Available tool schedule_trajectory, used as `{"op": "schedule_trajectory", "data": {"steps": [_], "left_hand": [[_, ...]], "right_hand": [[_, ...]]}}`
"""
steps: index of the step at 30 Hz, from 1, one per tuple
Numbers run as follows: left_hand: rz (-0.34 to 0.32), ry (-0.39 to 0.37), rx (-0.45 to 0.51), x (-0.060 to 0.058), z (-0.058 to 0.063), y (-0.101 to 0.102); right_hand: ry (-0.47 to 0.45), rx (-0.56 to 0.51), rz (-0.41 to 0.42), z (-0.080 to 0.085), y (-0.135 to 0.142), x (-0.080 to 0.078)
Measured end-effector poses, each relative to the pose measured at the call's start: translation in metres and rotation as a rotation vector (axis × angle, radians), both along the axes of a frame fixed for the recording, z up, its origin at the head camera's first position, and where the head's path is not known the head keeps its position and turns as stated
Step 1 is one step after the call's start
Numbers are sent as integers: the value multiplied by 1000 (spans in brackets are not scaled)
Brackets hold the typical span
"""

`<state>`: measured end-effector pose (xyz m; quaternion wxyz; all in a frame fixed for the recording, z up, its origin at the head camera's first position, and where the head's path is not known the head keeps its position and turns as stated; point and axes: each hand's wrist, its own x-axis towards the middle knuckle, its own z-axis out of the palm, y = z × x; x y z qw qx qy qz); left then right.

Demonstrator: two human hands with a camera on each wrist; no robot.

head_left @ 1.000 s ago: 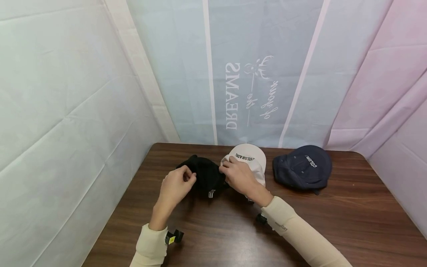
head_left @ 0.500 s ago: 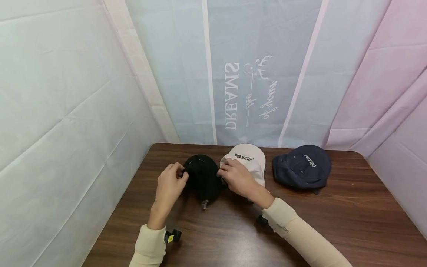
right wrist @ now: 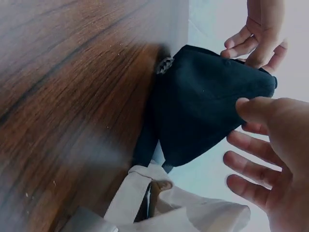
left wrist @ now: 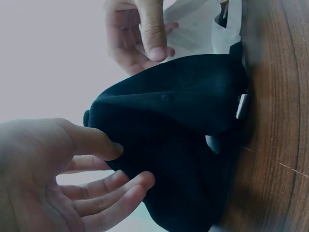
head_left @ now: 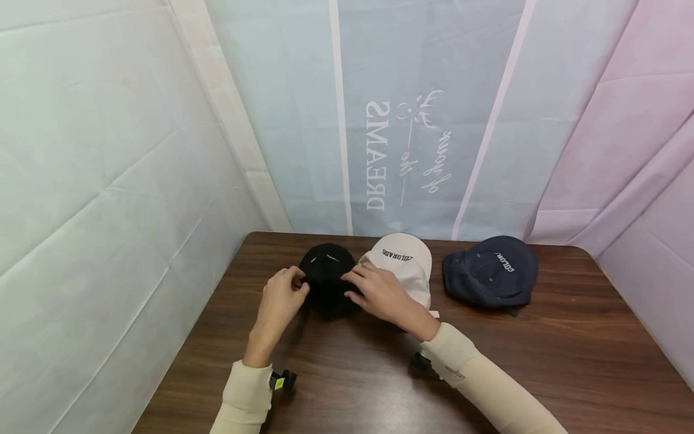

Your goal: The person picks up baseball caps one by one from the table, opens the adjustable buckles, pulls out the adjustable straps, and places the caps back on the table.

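Note:
A black baseball cap (head_left: 328, 271) with small white marks on its top lies at the left of the row of caps. My left hand (head_left: 282, 298) pinches its left side between thumb and fingers. At the cap's right side is my right hand (head_left: 379, 295), its thumb and fingers spread apart around the edge. In the right wrist view the right thumb (right wrist: 251, 110) overlaps the black cap (right wrist: 207, 96), with the other fingers apart from it; whether the thumb touches cannot be told. A metal strap buckle (right wrist: 164, 65) shows at the cap's lower edge.
A white cap (head_left: 403, 246) lettered COLORADO sits just right of the black one, partly behind my right hand. Farther right lies a navy cap (head_left: 493, 274). The brown wooden table (head_left: 358, 386) ends at fabric backdrops behind and beside it.
The black cap has turned and shifted toward the back, so its top marks show and its buckle is out of head view. My right hand has moved slightly left and its fingers have spread.

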<state>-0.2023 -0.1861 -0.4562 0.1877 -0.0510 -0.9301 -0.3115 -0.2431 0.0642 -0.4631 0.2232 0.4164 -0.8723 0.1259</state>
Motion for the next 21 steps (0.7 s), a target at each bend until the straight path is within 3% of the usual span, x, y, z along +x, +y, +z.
{"op": "schedule_trajectory", "data": {"steps": [4, 10, 21], "left_hand": [[-5, -17, 6, -4, -3, 1], [-3, -35, 31, -9, -8, 2], [-12, -73, 48, -13, -12, 1]], "right_hand": [[-100, -4, -6, -3, -3, 0], [-266, 75, 5, -6, -6, -1], [-388, 142, 11, -4, -19, -8]]}}
